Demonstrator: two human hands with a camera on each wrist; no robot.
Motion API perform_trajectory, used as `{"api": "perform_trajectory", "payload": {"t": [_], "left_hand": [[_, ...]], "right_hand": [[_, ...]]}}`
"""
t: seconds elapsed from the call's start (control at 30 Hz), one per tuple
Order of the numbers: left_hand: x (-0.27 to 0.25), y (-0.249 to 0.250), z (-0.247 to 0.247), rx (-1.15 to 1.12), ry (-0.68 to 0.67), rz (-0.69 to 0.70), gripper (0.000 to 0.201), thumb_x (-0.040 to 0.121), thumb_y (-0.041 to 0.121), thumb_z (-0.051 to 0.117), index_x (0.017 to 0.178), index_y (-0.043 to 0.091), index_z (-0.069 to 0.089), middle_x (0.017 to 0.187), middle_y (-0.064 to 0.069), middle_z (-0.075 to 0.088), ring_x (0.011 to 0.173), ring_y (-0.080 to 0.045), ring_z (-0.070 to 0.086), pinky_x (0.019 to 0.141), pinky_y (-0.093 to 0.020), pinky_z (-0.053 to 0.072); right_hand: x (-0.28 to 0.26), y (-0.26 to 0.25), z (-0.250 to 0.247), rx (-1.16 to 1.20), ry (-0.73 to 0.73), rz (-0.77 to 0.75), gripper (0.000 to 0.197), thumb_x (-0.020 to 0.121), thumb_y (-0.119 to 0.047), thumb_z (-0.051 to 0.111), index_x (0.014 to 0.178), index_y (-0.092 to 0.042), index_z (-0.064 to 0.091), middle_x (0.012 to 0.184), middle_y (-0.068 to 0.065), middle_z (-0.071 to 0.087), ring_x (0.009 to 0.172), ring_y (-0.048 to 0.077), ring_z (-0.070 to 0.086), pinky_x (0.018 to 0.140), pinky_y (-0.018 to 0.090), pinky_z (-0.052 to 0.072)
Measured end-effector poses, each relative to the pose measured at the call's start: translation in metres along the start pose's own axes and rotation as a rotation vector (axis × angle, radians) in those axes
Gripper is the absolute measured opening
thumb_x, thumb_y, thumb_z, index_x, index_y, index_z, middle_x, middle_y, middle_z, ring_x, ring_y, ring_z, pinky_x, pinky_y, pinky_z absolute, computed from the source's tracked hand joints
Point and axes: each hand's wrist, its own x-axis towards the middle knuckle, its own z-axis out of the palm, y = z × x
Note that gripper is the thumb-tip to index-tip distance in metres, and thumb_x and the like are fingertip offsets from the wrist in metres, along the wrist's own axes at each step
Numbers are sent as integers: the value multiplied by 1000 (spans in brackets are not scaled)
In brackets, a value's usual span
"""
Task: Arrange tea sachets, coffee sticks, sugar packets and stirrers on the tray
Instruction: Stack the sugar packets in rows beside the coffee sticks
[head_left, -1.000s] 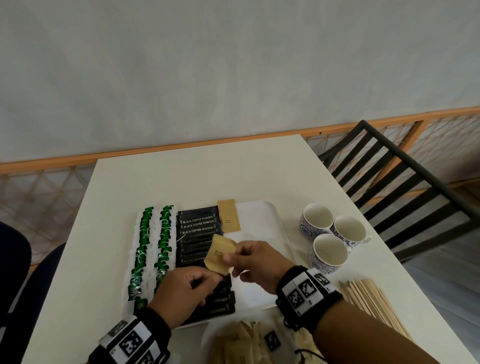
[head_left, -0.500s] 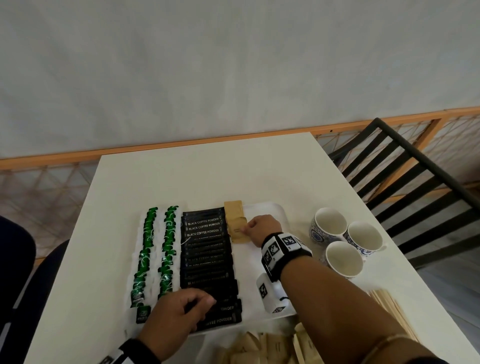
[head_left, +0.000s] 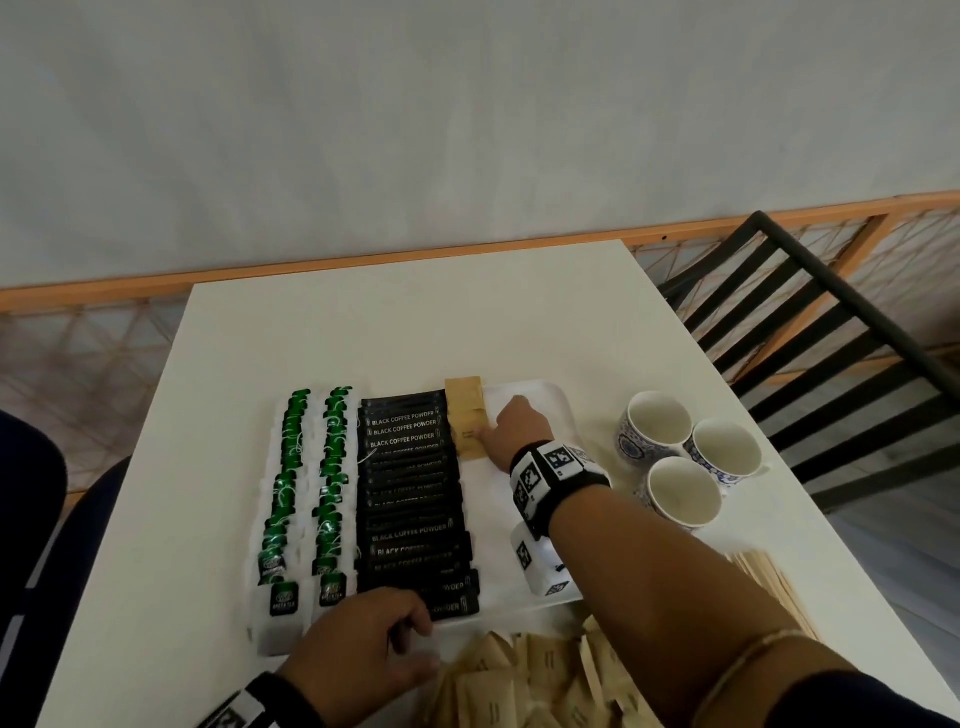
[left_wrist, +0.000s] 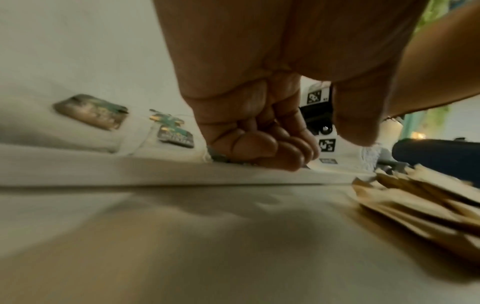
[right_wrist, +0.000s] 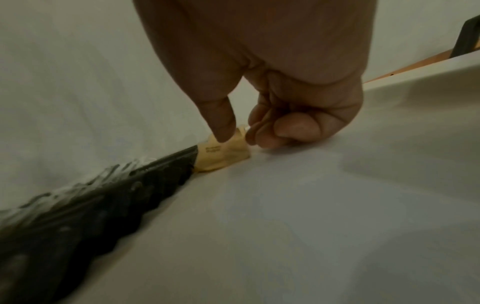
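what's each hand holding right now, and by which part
Right hand pinches a brown sugar packet by its far end. Left hand holds nothing, fingers curled at the tray edge.

Matt brown paper sugar packets (head_left: 470, 431) lie beside glossy black coffee sticks (head_left: 415, 499) on a smooth white plastic tray (head_left: 545, 400); at three o'clock, glazed ceramic cups (head_left: 685, 467); pale wooden stirrers (head_left: 769, 587).

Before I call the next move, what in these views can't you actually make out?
- Head view: the sugar pile and stirrers are cut by the bottom edge and hidden under the right arm; no count possible.
- Head view: the right hand covers its own fingers on the sugar packet.
- Left wrist: the left hand hides where it meets the tray; tea labels are blurred.
- Right wrist: the coffee sticks are blurred.
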Motion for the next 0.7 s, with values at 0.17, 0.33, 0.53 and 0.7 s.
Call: {"api": "perform_trajectory", "payload": {"t": [0.17,0.33,0.53,0.7], "left_hand": [[-3,3,10,221,-74,101,42,63,69,64,95,48,49,94,21,52,85,5,52,75,-11,43],[3,4,29,485,-118,185,70,70,82,33,126,43,48,113,9,52,104,-13,56,78,-26,44],[4,5,34,440,-110,133,54,74,59,57,123,40,49,120,12,48,110,-12,56,82,-28,46],[3,14,32,429,-76,162,41,80,47,59,115,25,50,119,5,48,106,-17,56,79,-28,42]], "right_hand": [[-52,2,-16,-140,-97,-361,19,90,-37,62,88,-19,55,89,0,63,83,17,56,70,25,40],[-132,15,-28,-500,-492,-736,26,87,-43,66,91,-19,73,92,-2,71,84,15,63,76,25,47],[-163,54,10,-827,-506,-820,33,92,-31,57,113,-6,61,102,16,65,90,38,63,72,41,48],[-164,67,25,-803,-402,-861,29,99,-24,44,111,-1,59,101,18,61,88,38,62,65,39,40]]}}
